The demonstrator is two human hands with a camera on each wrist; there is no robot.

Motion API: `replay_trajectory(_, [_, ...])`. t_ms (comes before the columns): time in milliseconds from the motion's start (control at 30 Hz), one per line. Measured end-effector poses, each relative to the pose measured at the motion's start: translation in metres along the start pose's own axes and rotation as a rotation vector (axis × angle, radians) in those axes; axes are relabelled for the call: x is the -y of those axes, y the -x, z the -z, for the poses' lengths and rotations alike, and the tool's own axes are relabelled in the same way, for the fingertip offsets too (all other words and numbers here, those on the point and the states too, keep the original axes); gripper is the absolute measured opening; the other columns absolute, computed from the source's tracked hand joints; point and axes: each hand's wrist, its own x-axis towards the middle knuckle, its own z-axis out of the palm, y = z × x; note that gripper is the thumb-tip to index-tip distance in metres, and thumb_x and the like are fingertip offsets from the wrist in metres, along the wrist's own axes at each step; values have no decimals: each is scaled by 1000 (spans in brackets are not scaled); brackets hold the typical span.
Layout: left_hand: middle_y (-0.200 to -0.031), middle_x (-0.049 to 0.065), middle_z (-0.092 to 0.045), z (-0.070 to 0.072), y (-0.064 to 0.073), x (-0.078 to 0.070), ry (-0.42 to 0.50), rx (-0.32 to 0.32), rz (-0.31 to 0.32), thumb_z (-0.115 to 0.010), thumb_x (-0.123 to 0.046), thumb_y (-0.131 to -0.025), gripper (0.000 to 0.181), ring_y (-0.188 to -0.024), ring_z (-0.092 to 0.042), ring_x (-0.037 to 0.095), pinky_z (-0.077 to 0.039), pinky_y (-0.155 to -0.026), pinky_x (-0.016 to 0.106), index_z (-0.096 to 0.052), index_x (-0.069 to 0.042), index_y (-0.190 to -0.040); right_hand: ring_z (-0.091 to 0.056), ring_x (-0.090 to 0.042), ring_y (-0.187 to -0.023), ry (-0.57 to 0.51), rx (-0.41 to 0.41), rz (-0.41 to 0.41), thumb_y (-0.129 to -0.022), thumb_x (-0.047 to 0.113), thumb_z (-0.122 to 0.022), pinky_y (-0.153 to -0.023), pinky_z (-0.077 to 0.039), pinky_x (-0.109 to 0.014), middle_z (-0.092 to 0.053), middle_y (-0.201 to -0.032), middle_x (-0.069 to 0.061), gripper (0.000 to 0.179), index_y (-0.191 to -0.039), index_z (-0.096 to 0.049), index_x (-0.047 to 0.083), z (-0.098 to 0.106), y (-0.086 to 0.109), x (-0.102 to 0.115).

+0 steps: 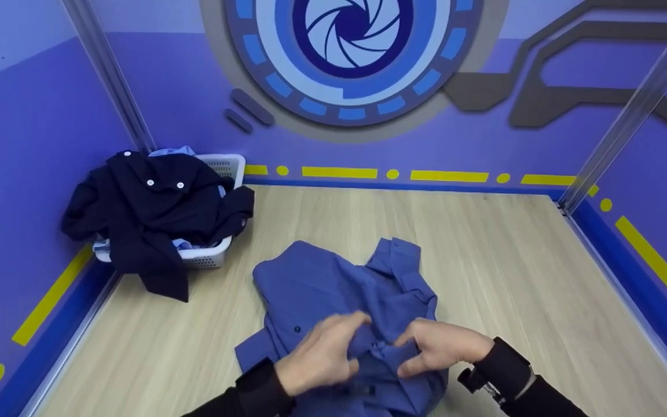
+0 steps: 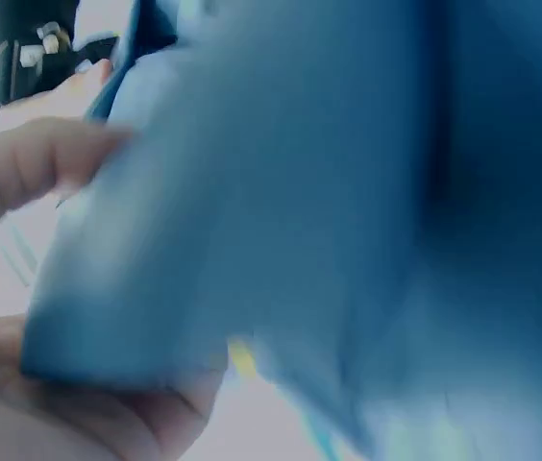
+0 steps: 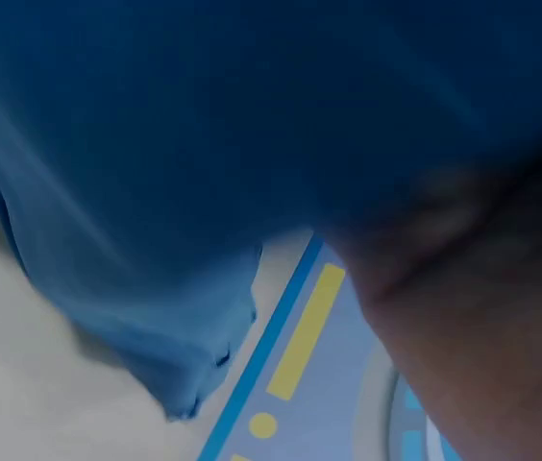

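Note:
A blue button-up shirt lies crumpled on the wooden tabletop, one cuff pointing away and small dark buttons showing. Both hands are at its near half. My left hand, blurred in the head view, has a fold of the shirt between thumb and fingers in the left wrist view. Opposite it, my right hand grips the cloth with bent fingers and thumb. In the right wrist view, the shirt hides the fingertips of the right hand.
At the back left stands a white plastic basket, heaped with clothes. A dark garment with white buttons hangs over its front rim. Purple panels wall the wooden tabletop at the back and sides, with metal posts in the corners.

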Motion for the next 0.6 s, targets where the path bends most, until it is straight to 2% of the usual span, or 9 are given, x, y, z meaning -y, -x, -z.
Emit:
replay_trajectory(67, [-128,9,-65,5,-3,5,-34,-137,-25,-79,-4,-80,69,-111,-65,24,-56,-92,40,-53,-9,-144,-33,11,-58,7,-100,58,-95,19,-74,-53,-31,-8,-38,-66,19,31,-70,-58,10,4,-1,3])
replay_trajectory(133, [-132,15,-63,11,-6,12,-52,-253,-33,-77,-5,-81,73,-116,-64,30,-54,-98,46,-48,-3,-148,-31,11,-56,14,-213,96,-97,13,-71,-50,-29,-8,-35,-65,17,36,-66,-52,11,10,-2,7])
replay_trajectory(167, [-131,17,-63,14,-8,17,-48,-296,-26,-76,-7,-82,73,-115,-64,32,-54,-98,48,-46,-2,-149,-33,11,-56,13,-266,106,-97,11,-71,-50,-30,-8,-38,-65,16,34,-67,-53,11,14,-1,9])
replay_trajectory(233, [-129,18,-63,22,-10,28,-19,-333,1,-75,-15,-86,65,-114,-62,34,-51,-98,51,-51,0,-144,-35,10,-56,12,-361,116,-97,7,-70,-50,-32,-9,-41,-65,13,30,-71,-57,11,22,0,13])
replay_trajectory(333, [-118,13,-64,40,-11,45,106,-282,27,-76,-30,-90,50,-106,-61,30,-49,-94,52,-60,-3,-129,-37,6,-59,45,-501,144,-95,0,-71,-51,-34,-12,-43,-66,9,23,-77,-61,11,34,3,19])
replay_trajectory(400, [-113,8,-62,53,-9,55,249,-189,19,-81,-35,-89,47,-105,-60,25,-50,-95,49,-60,-6,-120,-37,4,-61,83,-603,164,-92,-5,-71,-52,-34,-13,-43,-66,5,23,-78,-61,10,41,5,21])
replay_trajectory(433, [-109,6,-60,59,-9,59,315,-141,3,-83,-33,-87,48,-103,-60,23,-51,-96,47,-58,-5,-116,-42,4,-64,101,-662,171,-91,-8,-71,-55,-36,-14,-49,-66,3,20,-80,-65,7,44,6,22])
replay_trajectory(533, [-110,5,-61,71,-8,60,472,-37,-45,-87,-24,-84,57,-109,-62,22,-50,-103,45,-50,-4,-123,-58,4,-75,133,-824,166,-87,-15,-71,-64,-45,-11,-70,-79,-7,16,-93,-74,0,54,9,25])
replay_trajectory(600, [-107,7,-61,75,-10,55,498,-33,-73,-84,-21,-87,60,-109,-63,24,-50,-103,45,-47,-2,-130,-66,2,-86,128,-889,154,-86,-18,-68,-72,-49,-10,-76,-91,-12,23,-102,-77,-3,61,11,29])
